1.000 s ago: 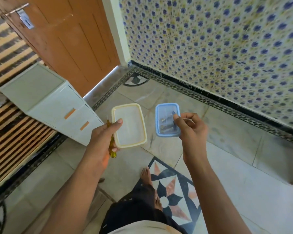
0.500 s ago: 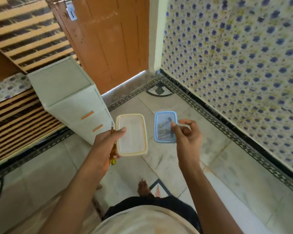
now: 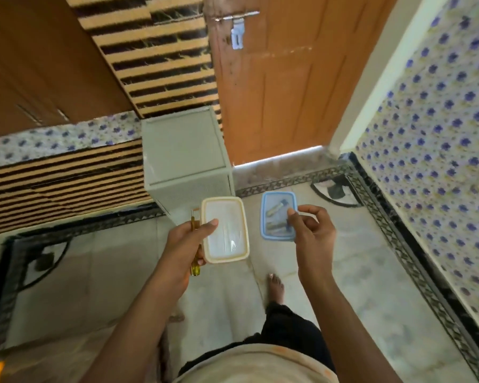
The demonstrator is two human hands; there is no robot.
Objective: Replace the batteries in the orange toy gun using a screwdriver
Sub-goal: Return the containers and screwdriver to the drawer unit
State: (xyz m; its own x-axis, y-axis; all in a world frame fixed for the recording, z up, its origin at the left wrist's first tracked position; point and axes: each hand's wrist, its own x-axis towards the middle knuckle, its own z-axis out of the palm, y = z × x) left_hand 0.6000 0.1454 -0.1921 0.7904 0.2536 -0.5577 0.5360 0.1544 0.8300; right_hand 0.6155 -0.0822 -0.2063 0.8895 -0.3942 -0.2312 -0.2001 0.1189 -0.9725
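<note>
- Left hand (image 3: 186,244): fingers curled, holding two things at once. The screwdriver (image 3: 195,268) sits in the palm and the cream-rimmed container (image 3: 226,230) is clamped at its left edge, with the thumb lying on its top face.
- Screwdriver: clear yellow handle, roughly upright. The butt pokes out below the hand, and the metal shaft shows just above it, beside the cream container's left rim.
- Right hand (image 3: 313,236): fingers curled, thumb and fingertips pinching the right edge of the blue-rimmed container (image 3: 277,217).
- Blue-rimmed container: a few small longish items inside, too blurred to identify.
- The two containers are held side by side at about the same height, near each other but not touching, both above the floor (image 3: 371,272).
- One bare foot (image 3: 275,288) is on the floor below the containers.
- A pale drawer unit (image 3: 186,150) stands beyond the left hand, next to the orange-brown door (image 3: 282,92).
- Tiled wall (image 3: 440,134) with blue flower pattern on the right.
</note>
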